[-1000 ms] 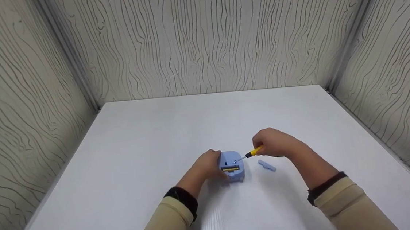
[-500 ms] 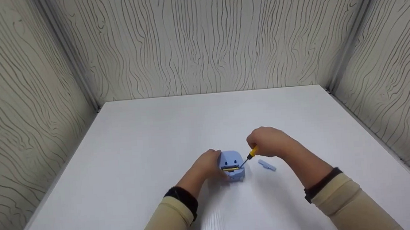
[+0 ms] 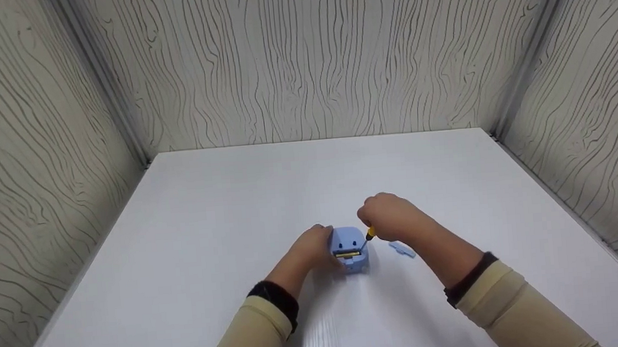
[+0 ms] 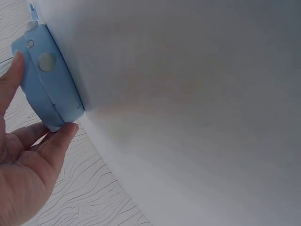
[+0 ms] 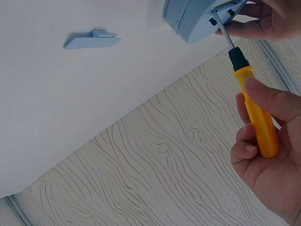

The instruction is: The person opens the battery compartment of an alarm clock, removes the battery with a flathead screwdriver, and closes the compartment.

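A small light blue rounded device stands on the white table, with an open slot in its upward face. A yellow bar shows inside the slot; its kind is hard to tell. My left hand grips the device from its left side, thumb and fingers on opposite edges. In the left wrist view, the device has a round pale button on its side. My right hand holds a yellow-handled screwdriver with a black collar. Its metal tip reaches into the slot's right end.
To the right of the device lies a loose light blue cover piece, also visible in the right wrist view as a thin strip with a tab. Wood-patterned panels stand behind and beside the white table.
The screwdriver's tip has gone from a small hole in the device's face to the slot's right end. My right hand has shifted left with a steeper screwdriver; my left hand stays put.
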The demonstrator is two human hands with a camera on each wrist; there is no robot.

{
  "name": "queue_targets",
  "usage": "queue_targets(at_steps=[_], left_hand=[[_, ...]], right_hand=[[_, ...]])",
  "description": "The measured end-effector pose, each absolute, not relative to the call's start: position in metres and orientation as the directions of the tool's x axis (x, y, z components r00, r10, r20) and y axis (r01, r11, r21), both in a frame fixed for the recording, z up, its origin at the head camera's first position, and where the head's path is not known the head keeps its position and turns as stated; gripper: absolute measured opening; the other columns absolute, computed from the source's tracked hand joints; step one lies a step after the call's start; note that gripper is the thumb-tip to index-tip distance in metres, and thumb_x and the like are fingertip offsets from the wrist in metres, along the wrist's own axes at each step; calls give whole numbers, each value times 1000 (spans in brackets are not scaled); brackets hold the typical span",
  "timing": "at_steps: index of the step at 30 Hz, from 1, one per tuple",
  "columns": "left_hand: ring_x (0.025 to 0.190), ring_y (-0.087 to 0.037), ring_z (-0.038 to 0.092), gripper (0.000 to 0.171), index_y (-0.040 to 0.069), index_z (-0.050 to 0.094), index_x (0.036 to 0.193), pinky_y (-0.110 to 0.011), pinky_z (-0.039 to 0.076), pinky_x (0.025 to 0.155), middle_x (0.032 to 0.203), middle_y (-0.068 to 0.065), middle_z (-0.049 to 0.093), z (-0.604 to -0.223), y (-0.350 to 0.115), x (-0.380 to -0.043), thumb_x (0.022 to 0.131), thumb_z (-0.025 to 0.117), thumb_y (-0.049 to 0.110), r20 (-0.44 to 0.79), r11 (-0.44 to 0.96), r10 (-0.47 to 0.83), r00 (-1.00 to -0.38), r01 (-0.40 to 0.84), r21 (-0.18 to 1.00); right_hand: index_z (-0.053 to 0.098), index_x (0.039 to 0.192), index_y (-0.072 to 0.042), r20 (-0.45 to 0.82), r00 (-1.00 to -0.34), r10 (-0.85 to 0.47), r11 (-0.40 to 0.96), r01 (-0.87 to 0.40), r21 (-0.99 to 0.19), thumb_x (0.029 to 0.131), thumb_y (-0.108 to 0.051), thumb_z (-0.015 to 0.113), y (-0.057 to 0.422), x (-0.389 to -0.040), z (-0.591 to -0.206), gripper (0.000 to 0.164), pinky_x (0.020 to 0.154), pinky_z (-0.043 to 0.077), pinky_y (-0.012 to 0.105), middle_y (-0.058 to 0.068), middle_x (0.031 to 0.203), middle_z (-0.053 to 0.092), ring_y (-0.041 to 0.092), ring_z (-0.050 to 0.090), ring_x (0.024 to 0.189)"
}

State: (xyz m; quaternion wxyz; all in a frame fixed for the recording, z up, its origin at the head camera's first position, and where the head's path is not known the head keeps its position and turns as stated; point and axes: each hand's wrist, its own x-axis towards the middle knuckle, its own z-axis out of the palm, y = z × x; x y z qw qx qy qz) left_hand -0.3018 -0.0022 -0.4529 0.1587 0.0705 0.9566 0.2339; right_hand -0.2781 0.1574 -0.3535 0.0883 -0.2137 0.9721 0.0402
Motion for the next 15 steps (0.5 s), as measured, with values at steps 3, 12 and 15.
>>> queue_targets(at_steps=[3,12,15], left_hand=[[124,-25,42,94,15,39,139,-41,34,103,134,-6,46,-453,-1,-303,60,86,31,-268,882,213,-940,67,466],[118,-22,47,91,12,43,136,-38,36,102,127,-6,51,-453,-3,-304,59,86,32,-225,885,245,-943,123,449],[118,-23,47,91,12,43,137,-38,36,102,127,-6,51,-453,-1,-303,59,86,31,-228,883,242,-943,117,454]], right_hand=[[67,92,-10,-182,-905,-385,914,-401,61,75,-10,73,157,-278,-356,18,72,51,32,2,75,55,17,50,70],[65,81,-8,-171,-924,-342,935,-353,37,77,-18,69,171,-284,-369,11,63,45,33,0,65,52,19,48,66],[65,78,-10,-173,-925,-338,939,-345,10,78,-17,67,175,-284,-370,8,62,45,33,-1,65,53,18,48,66]])
